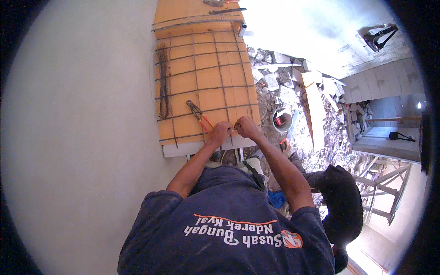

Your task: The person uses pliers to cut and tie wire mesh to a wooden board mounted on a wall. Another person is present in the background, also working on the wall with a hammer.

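Observation:
A grid of dark steel rebar [195, 68] lies over an orange-brown board [183, 98] in front of me. At its near edge, my left hand [221, 133] and my right hand [246, 128] meet over the bars, fingers pinched together. Whatever they hold is too small to make out. Just left of my left hand rest end-cutting pincers [197, 112] with orange handles, their jaws pointing away from me. A bundle of thin dark tie wire [163, 82] stretches along the grid's left side.
A plain pale wall [82, 128] rises on the left. Rubble [275, 82], a bucket [282, 119] and a long plank [314, 110] lie to the right. Another person in dark clothes [341, 201] is close at my right. A dark bar-like tool [228, 11] sits at the board's far end.

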Tool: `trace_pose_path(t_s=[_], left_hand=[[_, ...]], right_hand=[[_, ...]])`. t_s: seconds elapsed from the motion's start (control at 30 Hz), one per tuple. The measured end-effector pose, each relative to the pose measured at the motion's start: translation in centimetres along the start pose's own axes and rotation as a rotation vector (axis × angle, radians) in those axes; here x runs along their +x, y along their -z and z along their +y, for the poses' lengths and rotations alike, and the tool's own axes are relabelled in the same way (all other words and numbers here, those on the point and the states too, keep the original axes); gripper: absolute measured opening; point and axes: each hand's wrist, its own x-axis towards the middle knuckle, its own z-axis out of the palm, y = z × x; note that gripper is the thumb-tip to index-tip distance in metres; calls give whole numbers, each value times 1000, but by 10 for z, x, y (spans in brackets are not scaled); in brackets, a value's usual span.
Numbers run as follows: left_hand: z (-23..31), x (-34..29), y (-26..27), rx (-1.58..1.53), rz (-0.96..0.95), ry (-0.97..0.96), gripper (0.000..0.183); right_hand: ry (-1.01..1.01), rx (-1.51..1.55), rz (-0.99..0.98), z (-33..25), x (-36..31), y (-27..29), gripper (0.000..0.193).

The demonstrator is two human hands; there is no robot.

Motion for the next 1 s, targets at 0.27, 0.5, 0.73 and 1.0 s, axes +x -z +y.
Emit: trace_pose_path(t_s=[0.27,0.5,0.73,1.0], left_hand=[[-33,12,3,-81,-157,-78,14],[-24,12,-3,-91,-143,-118,14],[-40,9,4,-116,-84,-39,15],[-60,6,-6,-46,-67,-203,16]], right_hand=[[-6,118,79,-1,-3,8,21],[-312,277,5,33,-48,-23,24],[183,695,45,-206,-108,201,30],[1424,826,-1149,-322,-189,297,36]])
